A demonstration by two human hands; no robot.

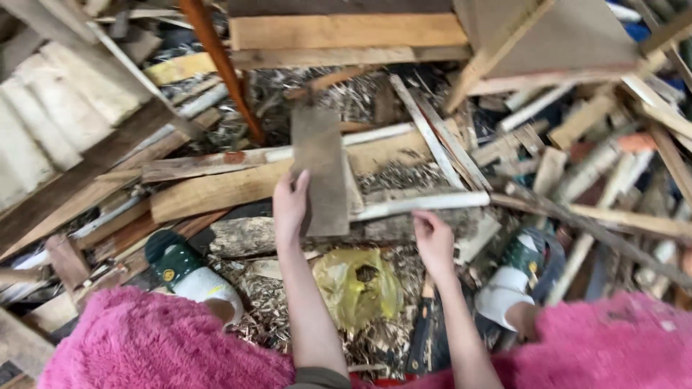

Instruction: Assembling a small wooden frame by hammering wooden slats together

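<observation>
Seen from above, amid a heap of scrap timber: left hand (290, 205) clamped on the near left edge of a flat, weathered grey-brown rectangular board (319, 171), fingers wrapped around its side, board standing upright on a rough, bark-covered log (346, 232) lying crosswise just beyond the knees. Right hand (435, 241) apart from the left, fingers curled loosely, resting on or just above the same log and touching the near end of a pale, whitish wooden strip (422, 204) that runs off to the right; whether it grips anything cannot be told. Below and between the hands, a crumpled yellow plastic bag (358, 287) on a floor strewn with wood chips and shavings (267, 317). Just below the right hand, a dark tool handle (425, 331), head hidden. To either side, green-and-white shoes (189, 271) and a fluffy pink garment (158, 342) over the knees. Beyond the hands, long pale planks (346, 32) and an orange-brown pole (220, 61) among splintered offcuts. Board whole and uncut, set in place on the log; tool untouched, so by the look of it the work on this piece has only been set up, with the cutting or splitting itself left to do.
</observation>
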